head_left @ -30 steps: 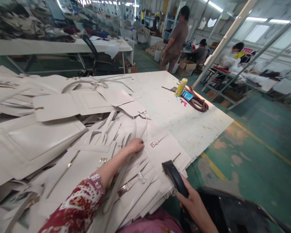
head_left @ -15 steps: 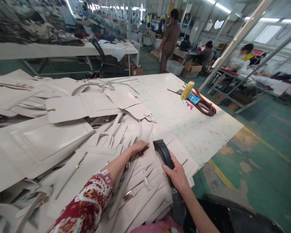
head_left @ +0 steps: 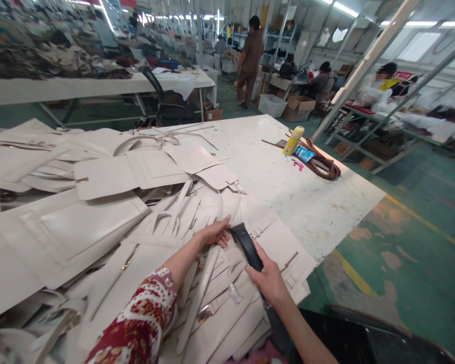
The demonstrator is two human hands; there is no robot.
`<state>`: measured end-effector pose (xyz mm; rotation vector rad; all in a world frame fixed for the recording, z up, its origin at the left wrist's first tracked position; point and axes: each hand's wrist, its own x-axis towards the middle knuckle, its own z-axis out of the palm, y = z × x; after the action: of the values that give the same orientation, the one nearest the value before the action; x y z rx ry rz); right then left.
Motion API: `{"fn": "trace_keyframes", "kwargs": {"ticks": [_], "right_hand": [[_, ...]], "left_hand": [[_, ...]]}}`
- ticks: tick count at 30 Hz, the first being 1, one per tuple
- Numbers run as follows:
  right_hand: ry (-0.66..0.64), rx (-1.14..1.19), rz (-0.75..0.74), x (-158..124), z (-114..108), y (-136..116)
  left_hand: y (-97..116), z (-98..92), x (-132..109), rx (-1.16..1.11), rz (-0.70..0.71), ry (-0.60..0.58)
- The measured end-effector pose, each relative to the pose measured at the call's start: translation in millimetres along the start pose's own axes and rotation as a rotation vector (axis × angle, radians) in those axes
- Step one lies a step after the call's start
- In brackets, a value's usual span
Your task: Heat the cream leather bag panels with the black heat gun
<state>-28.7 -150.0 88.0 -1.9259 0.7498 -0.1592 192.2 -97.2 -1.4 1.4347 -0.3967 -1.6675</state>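
My right hand is wrapped round a black hand-held tool with a broad, flat, slightly bent head; its exact kind does not show. The head points up and left, just right of my left hand. That hand is open, fingers stretched out with no object visible in them, over the layered cream leather bag pieces. A cream strap runs down from below its fingers. Between the layers lie a gold metal fitting and a small clear scrap.
More cream bag panels are heaped on the left, one with a gold zip. A yellow bottle and coiled brown straps lie on the white table. A person in brown stands beyond. A dark seat is at lower right.
My left hand has uncurled, its fingers now stretched out. The tool has shifted left towards it, and a leather piece with buckled straps shows behind the tool. The standing person has moved left.
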Motion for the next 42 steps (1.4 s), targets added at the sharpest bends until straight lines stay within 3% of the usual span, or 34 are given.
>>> {"fn": "trace_keyframes", "kwargs": {"ticks": [3,7,10,13,16,18,21,24,27,34,39,42], "right_hand": [[-0.051,0.021,-0.028,-14.0,-9.1,10.3],[-0.148,-0.022,0.008,-19.0,3.4,14.2],[-0.005,-0.001,0.017,-12.5,-1.2,9.8],[0.150,0.043,0.101,-16.9,-34.2,14.9],[0.176,0.067,0.257,-47.1,-71.2,34.8],[0.157,0.080,0.327,-78.6,-84.2,52.6],[0.101,0.114,0.409,-125.9,-84.2,76.4],[0.061,0.134,0.421,-150.2,-71.8,84.0],[0.006,0.104,0.368,-142.2,-58.2,71.6],[-0.190,-0.217,0.193,-81.1,-46.8,41.3],[0.037,-0.154,0.098,-83.3,-60.9,45.7],[-0.003,-0.079,0.121,-96.3,-62.9,51.6]], "left_hand": [[-1.0,-1.4,2.3,0.011,-0.002,0.000],[-0.4,1.2,-1.8,0.079,0.034,0.032],[-2.4,9.7,-6.0,0.172,0.106,0.111],[-9.3,26.2,-3.5,0.328,0.183,0.226],[-19.7,46.8,5.6,0.481,0.257,0.387],[-26.2,57.8,12.4,0.540,0.300,0.501],[-32.6,65.0,20.4,0.593,0.350,0.622],[-34.8,64.1,25.2,0.636,0.373,0.675],[-35.2,62.4,27.9,0.676,0.376,0.690],[-37.9,61.9,29.4,0.719,0.379,0.676],[-36.7,59.8,29.5,0.712,0.364,0.684],[-35.5,59.9,29.9,0.708,0.358,0.677]]}}
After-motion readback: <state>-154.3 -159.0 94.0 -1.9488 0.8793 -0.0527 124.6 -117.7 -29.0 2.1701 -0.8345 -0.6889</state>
